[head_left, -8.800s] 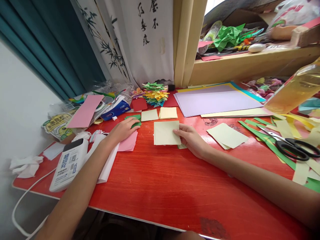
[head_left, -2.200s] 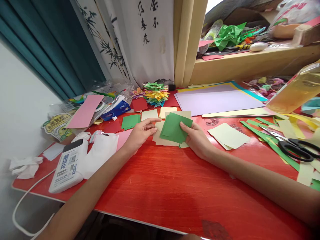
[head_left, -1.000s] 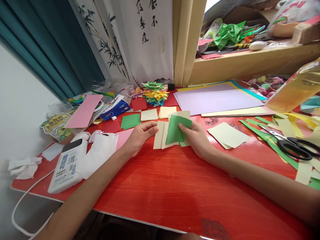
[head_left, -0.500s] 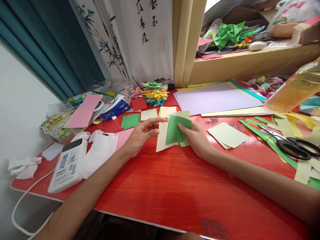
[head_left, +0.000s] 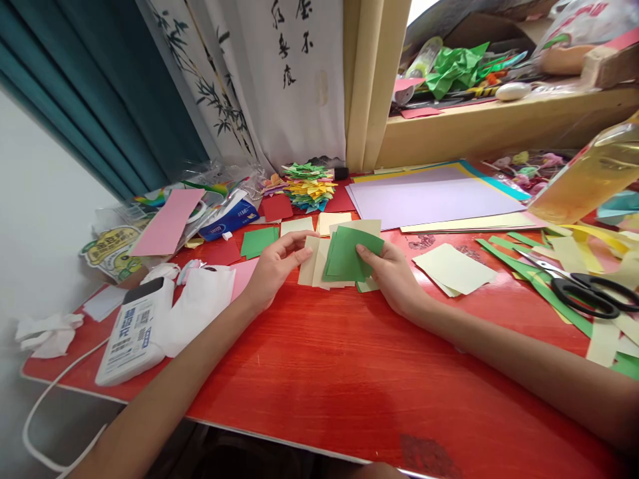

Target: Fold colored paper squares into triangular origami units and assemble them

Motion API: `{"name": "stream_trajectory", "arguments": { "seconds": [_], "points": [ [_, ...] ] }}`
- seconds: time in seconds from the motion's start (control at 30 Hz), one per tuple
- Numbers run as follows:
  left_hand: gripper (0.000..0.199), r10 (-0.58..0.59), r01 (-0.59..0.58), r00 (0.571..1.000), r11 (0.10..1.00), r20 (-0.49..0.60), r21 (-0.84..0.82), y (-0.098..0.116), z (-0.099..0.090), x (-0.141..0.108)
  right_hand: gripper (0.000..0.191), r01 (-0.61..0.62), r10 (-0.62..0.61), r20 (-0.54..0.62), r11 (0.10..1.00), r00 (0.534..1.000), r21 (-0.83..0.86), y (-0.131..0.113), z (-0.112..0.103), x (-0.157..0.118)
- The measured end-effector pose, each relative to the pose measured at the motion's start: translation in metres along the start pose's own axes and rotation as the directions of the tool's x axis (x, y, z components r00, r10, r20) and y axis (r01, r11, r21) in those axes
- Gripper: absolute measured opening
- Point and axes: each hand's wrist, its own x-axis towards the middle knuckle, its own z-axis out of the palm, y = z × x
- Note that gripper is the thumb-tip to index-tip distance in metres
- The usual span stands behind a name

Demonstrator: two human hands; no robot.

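The bare left forearm [head_left: 170,386] slants up from the lower left to the left hand [head_left: 274,269], whose thumb [head_left: 300,255] reaches inward below curled fingers in a light pinch. From the right edge, the bare right forearm [head_left: 514,362] slopes up to the right hand [head_left: 397,276], its thumb [head_left: 368,257] pressed flat in a firm grip, the other fingers mostly hidden behind. The two hands face each other, near but apart.
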Motion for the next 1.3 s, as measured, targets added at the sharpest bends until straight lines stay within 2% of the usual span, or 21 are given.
{"name": "stream_trajectory", "arguments": {
  "seconds": [0.43,0.57,0.7,0.9,1.0,1.1,1.2,1.27,1.3],
  "points": [
    [0.03,-0.005,0.02,0.998,0.974,-0.065,0.226,-0.001,0.0,0.0,0.032,0.027,-0.027,-0.007,0.995,1.0,-0.092,-0.002,0.001,-0.001],
    [0.03,0.015,0.002,0.997,0.977,-0.078,0.215,0.002,0.001,0.0,0.031,0.049,-0.049,0.003,0.994,0.999,-0.1,-0.001,0.0,-0.001],
    [0.039,0.06,-0.029,0.985,0.982,-0.164,0.188,0.005,0.001,-0.002,0.029,0.059,-0.058,0.012,0.993,0.998,-0.105,0.0,0.0,-0.001],
    [0.054,0.017,0.006,0.983,0.992,-0.183,0.125,0.005,-0.002,-0.003,0.031,0.047,-0.046,0.009,0.989,0.999,-0.139,0.0,0.0,-0.001],
    [0.053,0.026,0.006,0.974,0.99,-0.227,0.142,0.007,-0.003,-0.003,0.029,0.044,-0.043,0.012,0.99,0.999,-0.137,-0.001,0.0,0.0],
    [0.049,0.055,-0.005,0.975,0.975,-0.215,0.223,0.008,-0.009,0.002,0.027,0.056,-0.053,0.023,0.989,0.998,-0.134,-0.003,0.001,-0.001],
    [0.041,0.075,0.001,0.987,0.878,-0.14,0.479,0.003,-0.025,0.019,0.029,0.122,-0.102,0.098,0.964,0.99,-0.236,-0.007,0.004,-0.006],
    [0.034,0.068,-0.037,0.998,0.718,-0.017,0.695,-0.006,-0.04,0.036,0.029,0.224,-0.161,0.204,0.913,0.966,-0.341,-0.01,0.007,-0.01],
    [0.032,0.079,-0.103,0.994,0.633,0.069,0.767,-0.011,-0.047,0.046,0.029,0.278,-0.184,0.264,0.879,0.947,-0.386,-0.012,0.008,-0.012]
  ]
}}
